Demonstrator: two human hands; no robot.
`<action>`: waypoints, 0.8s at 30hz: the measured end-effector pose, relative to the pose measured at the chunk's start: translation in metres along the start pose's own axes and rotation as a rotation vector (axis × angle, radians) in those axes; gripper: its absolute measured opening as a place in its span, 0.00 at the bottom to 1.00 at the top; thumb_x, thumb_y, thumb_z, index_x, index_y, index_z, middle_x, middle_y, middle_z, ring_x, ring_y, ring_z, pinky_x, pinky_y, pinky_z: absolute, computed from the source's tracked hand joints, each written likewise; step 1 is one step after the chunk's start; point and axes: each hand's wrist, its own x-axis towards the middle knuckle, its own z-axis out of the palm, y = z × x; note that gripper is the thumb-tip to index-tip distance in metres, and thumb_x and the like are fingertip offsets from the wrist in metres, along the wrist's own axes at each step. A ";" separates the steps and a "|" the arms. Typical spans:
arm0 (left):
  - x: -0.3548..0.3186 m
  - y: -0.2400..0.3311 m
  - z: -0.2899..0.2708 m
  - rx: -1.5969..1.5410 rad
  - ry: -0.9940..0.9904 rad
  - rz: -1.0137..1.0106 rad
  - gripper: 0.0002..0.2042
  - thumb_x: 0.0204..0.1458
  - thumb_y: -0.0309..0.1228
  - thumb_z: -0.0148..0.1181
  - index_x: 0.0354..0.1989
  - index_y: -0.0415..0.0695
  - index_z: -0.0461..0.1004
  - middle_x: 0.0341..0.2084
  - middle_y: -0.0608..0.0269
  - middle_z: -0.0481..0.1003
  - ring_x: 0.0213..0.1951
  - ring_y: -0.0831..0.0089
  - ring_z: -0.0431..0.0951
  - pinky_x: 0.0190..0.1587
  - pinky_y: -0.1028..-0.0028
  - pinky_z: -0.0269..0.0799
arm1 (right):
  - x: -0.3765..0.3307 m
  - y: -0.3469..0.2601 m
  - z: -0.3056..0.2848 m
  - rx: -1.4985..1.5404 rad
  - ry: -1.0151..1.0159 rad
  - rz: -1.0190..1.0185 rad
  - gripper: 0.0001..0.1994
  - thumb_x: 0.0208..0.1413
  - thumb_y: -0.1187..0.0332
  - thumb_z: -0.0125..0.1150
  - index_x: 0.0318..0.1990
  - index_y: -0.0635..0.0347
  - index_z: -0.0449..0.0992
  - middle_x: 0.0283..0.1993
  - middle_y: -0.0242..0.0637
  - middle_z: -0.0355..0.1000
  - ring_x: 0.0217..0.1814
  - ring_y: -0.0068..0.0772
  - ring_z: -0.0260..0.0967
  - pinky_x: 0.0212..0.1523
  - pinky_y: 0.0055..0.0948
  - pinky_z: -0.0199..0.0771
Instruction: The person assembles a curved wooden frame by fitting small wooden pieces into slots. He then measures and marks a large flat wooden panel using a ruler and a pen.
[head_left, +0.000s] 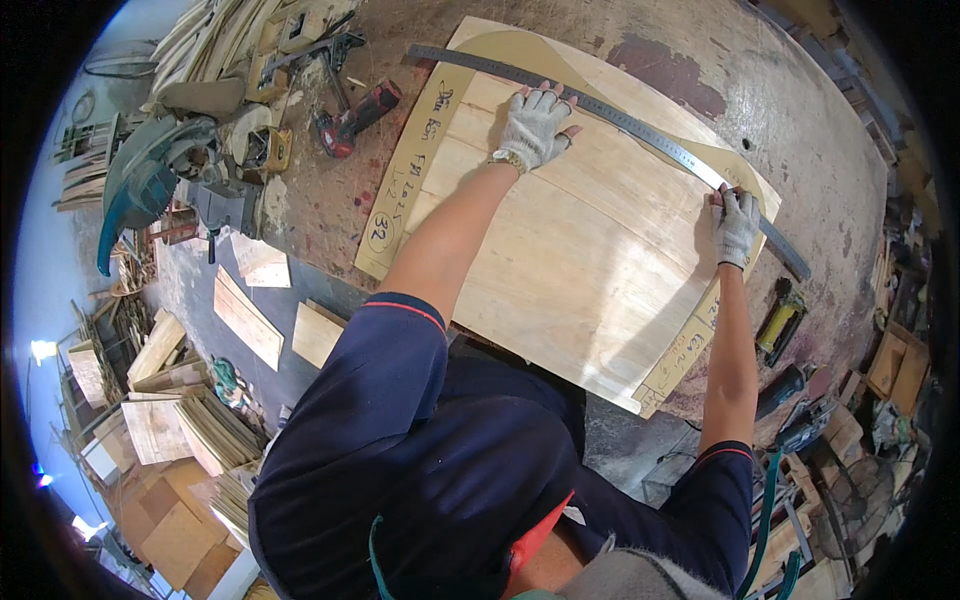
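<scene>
A pale wooden panel (pixel 570 250) lies on a worn workbench, on top of a tan cardboard template (pixel 410 170). A long grey metal ruler (pixel 640 125) runs diagonally across the panel's far edge. My left hand (pixel 535 125), in a white knit glove, presses flat on the panel with its fingertips against the ruler. My right hand (pixel 737 222), also gloved, grips what looks like a pencil against the ruler near the panel's right corner. The pencil itself is mostly hidden by the glove.
A red power tool (pixel 355 115) and a teal mitre saw (pixel 150 175) stand at the bench's left. A yellow and black tool (pixel 780 320) lies at the right edge. Wooden offcuts (pixel 245 320) and stacked boards (pixel 190 425) cover the floor to the left.
</scene>
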 end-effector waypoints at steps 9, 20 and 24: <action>-0.002 -0.005 0.004 -0.012 0.170 -0.265 0.23 0.55 0.51 0.56 0.53 0.50 0.75 0.53 0.56 0.73 0.57 0.57 0.69 0.61 0.49 0.58 | -0.007 -0.010 0.003 -0.041 0.014 0.084 0.13 0.57 0.60 0.64 0.48 0.51 0.82 0.51 0.44 0.73 0.52 0.51 0.69 0.53 0.47 0.70; -0.005 -0.013 0.016 0.101 0.199 -0.302 0.23 0.54 0.47 0.57 0.55 0.49 0.76 0.54 0.58 0.75 0.57 0.57 0.70 0.59 0.49 0.58 | -0.013 -0.019 -0.002 -0.050 0.075 0.220 0.14 0.55 0.56 0.66 0.41 0.54 0.79 0.43 0.42 0.73 0.48 0.49 0.70 0.48 0.47 0.69; -0.003 -0.013 0.015 0.122 0.114 -0.335 0.23 0.55 0.49 0.57 0.55 0.49 0.76 0.56 0.58 0.74 0.58 0.58 0.69 0.59 0.50 0.58 | -0.010 -0.021 -0.004 -0.072 0.154 0.177 0.13 0.55 0.56 0.66 0.41 0.54 0.79 0.40 0.40 0.74 0.47 0.48 0.71 0.48 0.46 0.69</action>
